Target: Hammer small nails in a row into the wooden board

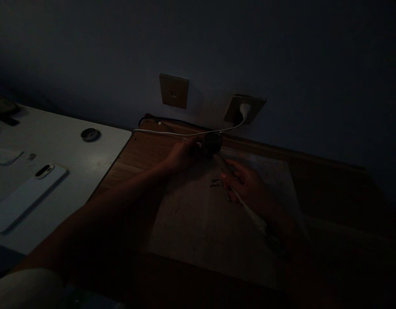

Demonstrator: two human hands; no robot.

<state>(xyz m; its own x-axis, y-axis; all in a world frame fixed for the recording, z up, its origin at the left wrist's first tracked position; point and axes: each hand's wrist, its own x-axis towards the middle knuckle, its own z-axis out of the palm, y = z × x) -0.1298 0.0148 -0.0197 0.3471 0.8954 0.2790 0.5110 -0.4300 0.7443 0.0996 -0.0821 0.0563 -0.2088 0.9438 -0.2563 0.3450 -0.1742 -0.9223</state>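
The room is very dim. My left hand (182, 155) is closed at the side of a dark, rounded object (212, 143) near the wall; its exact kind is too dark to make out. My right hand (244, 182) is wrapped round a long, pale, slender object (251, 214). Its upper end points at the dark object, and I cannot tell whether they touch. Beneath both hands lies a pale rectangular sheet (191, 231). A few small, thin metal pieces (215, 183) lie on it, close to my right fingers.
Along the wall runs a white cable (181, 134), ending in a white plug (245, 110) in a socket. Another wall plate (173, 91) is to its left. On the white tabletop (78, 171) at left are a phone (30, 195) and a small round tin (90, 134).
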